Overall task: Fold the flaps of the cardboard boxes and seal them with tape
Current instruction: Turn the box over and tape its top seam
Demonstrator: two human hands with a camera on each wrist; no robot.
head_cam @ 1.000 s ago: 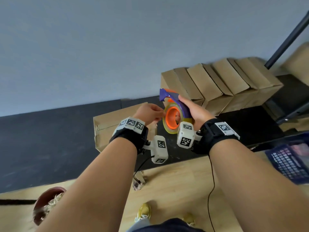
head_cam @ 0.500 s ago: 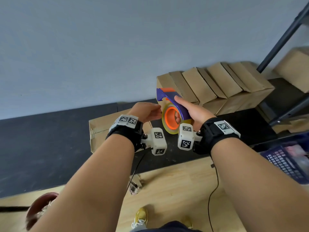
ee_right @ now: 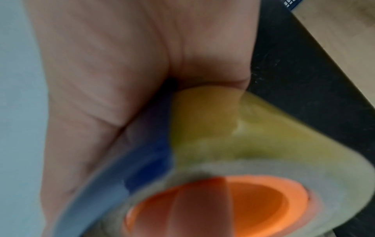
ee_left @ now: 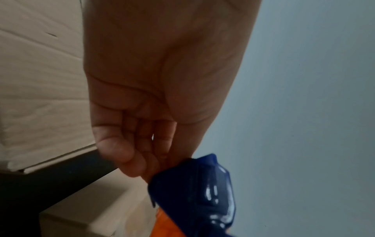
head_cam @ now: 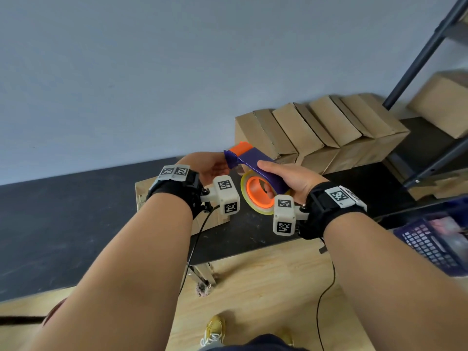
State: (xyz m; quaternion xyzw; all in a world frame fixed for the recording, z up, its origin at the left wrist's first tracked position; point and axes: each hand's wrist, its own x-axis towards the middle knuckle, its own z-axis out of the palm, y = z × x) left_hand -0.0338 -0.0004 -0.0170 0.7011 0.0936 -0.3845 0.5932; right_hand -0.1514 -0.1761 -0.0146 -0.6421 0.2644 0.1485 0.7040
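No brand or readable writing shows anywhere; the only printed marks are black-and-white square code tags on the wrist straps (head_cam: 174,171) and on the white camera blocks (head_cam: 226,194) under both wrists.

Furthest left on the black tabletop (head_cam: 63,224) lies a plain brown cardboard box (head_cam: 141,191), mostly hidden behind the left forearm. The left hand (head_cam: 202,167) is raised above it, its fingers (ee_left: 129,154) curled loosely inward, their tips against the front nose of the purple and orange plastic tape dispenser (head_cam: 255,165); whether they pinch the tape end there cannot be told. Half a second ago this hand sat lower and closer to the roll; it has since moved up to the dispenser's orange tip.

The dispenser is held in the air between the two hands, above the table and apart from the boxes. Its yellowish clear tape roll on an orange core (head_cam: 258,196) hangs below the purple handle. The right hand (head_cam: 293,179) is wrapped around that handle, thumb lying along the top, at least one finger reaching through the orange core. The dispenser now sits flatter, nose pointing left, than before.

To the right, a row of closed brown cardboard boxes (head_cam: 329,133) leans against the grey wall (head_cam: 177,72), then a dark metal rack (head_cam: 425,54) and a blue plastic crate (head_cam: 435,239).
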